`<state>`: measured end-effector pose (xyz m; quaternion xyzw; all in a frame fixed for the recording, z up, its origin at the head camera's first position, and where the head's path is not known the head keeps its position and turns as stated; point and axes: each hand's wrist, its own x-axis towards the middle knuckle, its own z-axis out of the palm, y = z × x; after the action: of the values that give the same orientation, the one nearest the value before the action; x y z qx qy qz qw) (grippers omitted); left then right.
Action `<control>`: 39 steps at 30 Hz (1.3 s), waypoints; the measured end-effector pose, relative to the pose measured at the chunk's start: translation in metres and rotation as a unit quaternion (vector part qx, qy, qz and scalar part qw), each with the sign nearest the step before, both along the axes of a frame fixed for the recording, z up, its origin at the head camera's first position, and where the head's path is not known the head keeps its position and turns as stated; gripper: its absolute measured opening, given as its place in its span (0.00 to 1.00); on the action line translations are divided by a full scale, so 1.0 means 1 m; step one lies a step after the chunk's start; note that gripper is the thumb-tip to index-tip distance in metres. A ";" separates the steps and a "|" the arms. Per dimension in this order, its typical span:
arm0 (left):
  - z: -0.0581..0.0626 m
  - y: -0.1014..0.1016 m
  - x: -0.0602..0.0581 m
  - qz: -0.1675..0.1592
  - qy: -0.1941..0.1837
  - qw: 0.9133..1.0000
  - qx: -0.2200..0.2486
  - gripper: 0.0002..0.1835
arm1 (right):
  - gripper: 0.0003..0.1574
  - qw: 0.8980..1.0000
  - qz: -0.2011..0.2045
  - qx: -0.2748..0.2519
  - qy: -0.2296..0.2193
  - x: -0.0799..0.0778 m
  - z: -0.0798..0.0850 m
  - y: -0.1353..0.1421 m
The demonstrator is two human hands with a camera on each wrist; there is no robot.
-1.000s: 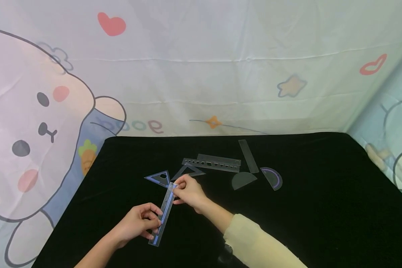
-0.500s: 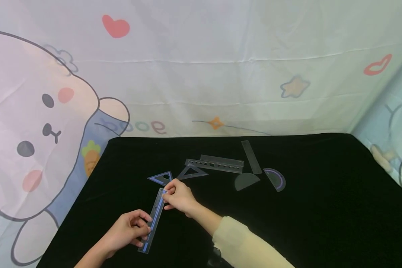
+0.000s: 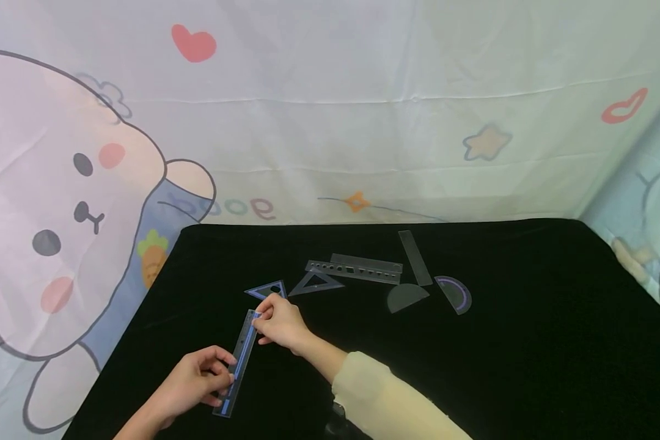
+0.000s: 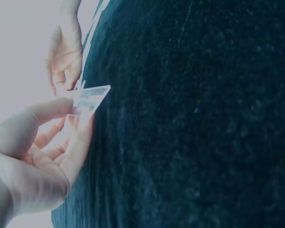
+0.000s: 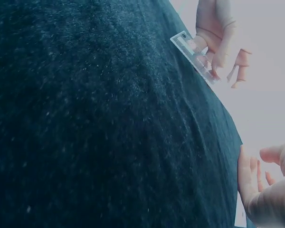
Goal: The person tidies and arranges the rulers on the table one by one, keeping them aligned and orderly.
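A clear ruler with a blue stripe (image 3: 244,356) slants over the black cloth at the left, held between both hands. The left hand (image 3: 192,380) pinches it near its lower end. In the left wrist view, that hand's thumb and fingers grip the ruler (image 4: 96,96) by its edges. Thumb and index finger of the right hand (image 3: 282,322) hold the upper end. In the right wrist view the right hand (image 5: 270,190) is cut off by the frame edge. Just beyond the right hand lies a blue-marked set square (image 3: 265,293), partly hidden by the fingers.
Behind the hands lie a clear set square (image 3: 332,285), a ruler with cut-out shapes (image 3: 357,274) overlapping another ruler (image 3: 374,263), and a slanted plain ruler (image 3: 415,258). Further right are a plain protractor (image 3: 407,298) and a purple-marked protractor (image 3: 455,294). A printed curtain (image 3: 335,110) hangs behind the table.
Both hands have carried the ruler left and slightly toward the person, away from the set squares. The background has shifted a little to the right as the head turned.
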<state>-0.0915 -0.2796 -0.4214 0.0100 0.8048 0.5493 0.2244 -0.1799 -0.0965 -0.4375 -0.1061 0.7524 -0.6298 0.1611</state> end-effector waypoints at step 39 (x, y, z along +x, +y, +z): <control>-0.002 -0.026 0.016 0.071 0.033 0.990 -0.118 0.12 | 0.09 0.943 0.025 0.249 0.220 0.002 -0.003 -0.045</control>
<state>-0.0752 -0.3057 -0.4234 -0.0558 0.8695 0.4646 0.1580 -0.1778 -0.1411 -0.4403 -0.2168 0.8989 -0.3796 0.0285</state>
